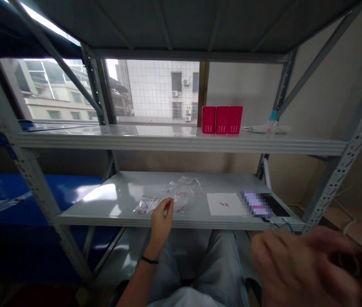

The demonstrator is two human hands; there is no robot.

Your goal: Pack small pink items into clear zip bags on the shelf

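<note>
Working bare-handed at a low steel shelf point(104, 204)

The right hand point(302, 268), closest to the camera, is too blurred to tell whether its fingers are open or closed. The left hand point(162, 224) has its fingers pinched shut between two clear plastic packets point(145, 205) lying on the shelf, with more packets scattered behind. Further right lie a white paper sheet point(224, 204) with red bits and a phone point(262, 204). Three red boxes point(222, 120) stand on the upper shelf.

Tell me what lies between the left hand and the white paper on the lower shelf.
In the head view, a small clear plastic bag with red bits lies there.
</note>
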